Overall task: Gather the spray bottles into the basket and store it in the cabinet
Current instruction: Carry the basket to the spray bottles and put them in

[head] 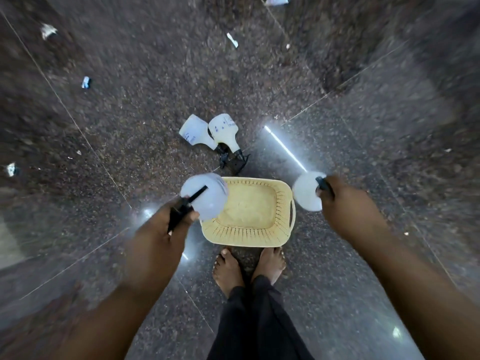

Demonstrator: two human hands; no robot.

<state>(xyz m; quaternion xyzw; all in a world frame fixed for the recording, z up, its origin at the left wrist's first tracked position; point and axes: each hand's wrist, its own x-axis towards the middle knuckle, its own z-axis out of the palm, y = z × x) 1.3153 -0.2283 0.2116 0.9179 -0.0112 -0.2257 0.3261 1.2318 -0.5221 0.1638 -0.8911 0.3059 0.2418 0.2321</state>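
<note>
A pale yellow perforated basket (pixel 284 231) sits on the dark stone floor just in front of my bare feet; nothing lies in it. My left hand (pixel 161 229) grips the black trigger head of a white spray bottle (pixel 207 198), which hangs over the basket's left rim. My right hand (pixel 345 201) holds a second white spray bottle (pixel 305 194) by its black top, just right of the basket. Two more white spray bottles (pixel 197 132) (pixel 224 131) lie side by side on the floor beyond the basket, black nozzles pointing toward it.
My bare feet (pixel 249 266) and dark trousers stand right behind the basket. Small scraps of white and blue litter (pixel 85 82) are scattered over the polished floor (pixel 130 113) farther out. No cabinet is in view.
</note>
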